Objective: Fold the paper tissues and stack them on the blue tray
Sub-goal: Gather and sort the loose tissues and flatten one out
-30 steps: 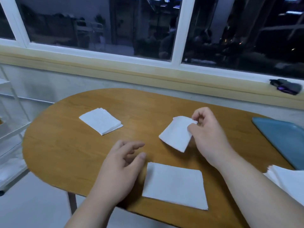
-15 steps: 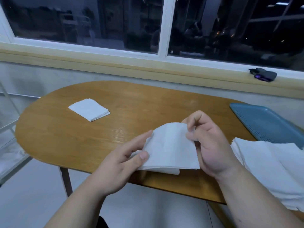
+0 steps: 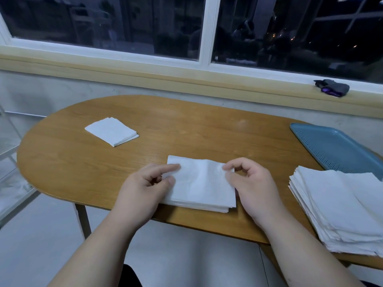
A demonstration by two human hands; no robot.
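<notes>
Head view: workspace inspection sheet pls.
Surface: oval wooden table.
Job's things: tissue flat at the near edge; folded stack far left; unfolded pile at right; blue tray behind the pile, no folded tissue seen on it.
Clutter: dark object on the windowsill.
Hands: left hand pinches the tissue's left edge, right hand its top right corner.
Cables: nothing seen.
Surroundings: dark window; white rack at left.

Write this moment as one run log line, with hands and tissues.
step: folding | left hand: holds tissue, left edge | right hand: pinches far right corner | blue tray: no tissue seen on it
</notes>
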